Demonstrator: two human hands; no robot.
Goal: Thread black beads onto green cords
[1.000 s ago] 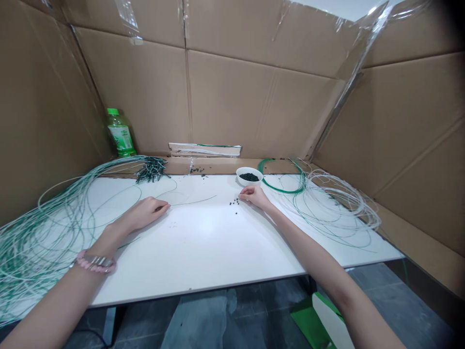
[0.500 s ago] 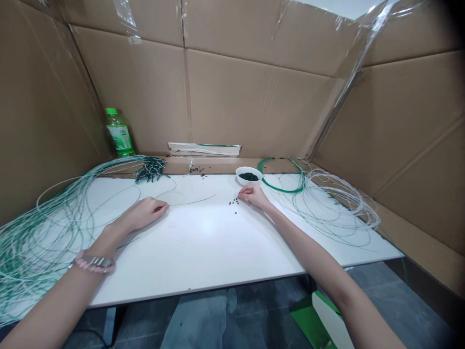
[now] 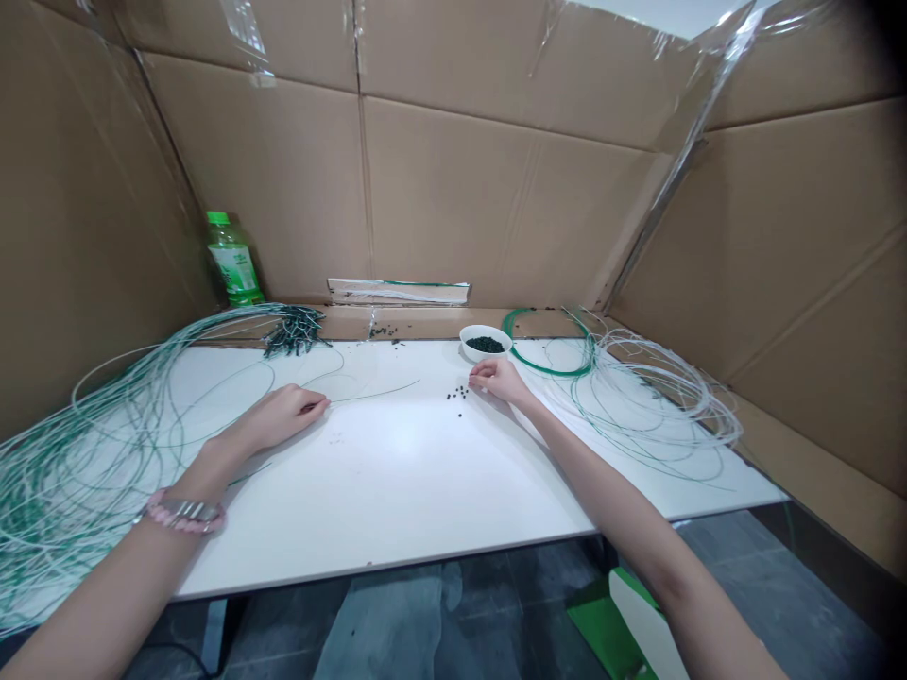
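My left hand (image 3: 283,414) rests on the white table (image 3: 397,482) with its fingers pinched on a thin green wire (image 3: 375,392) that runs out to the right. My right hand (image 3: 498,380) lies farther back, fingers curled together beside several small dark beads (image 3: 457,392) scattered on the table. What the right fingers hold is too small to make out. A small white bowl (image 3: 486,343) of dark beads stands just behind the right hand.
A big tangle of green and white wires (image 3: 77,444) covers the table's left side, with a bundle of dark-tipped wire ends (image 3: 294,331) at the back. More wire loops (image 3: 638,397) lie on the right. A green bottle (image 3: 231,260) stands back left. Cardboard walls (image 3: 453,189) enclose the table.
My right hand has lifted slightly and shifted a little toward the bowl. The left hand and its wire have stayed put.
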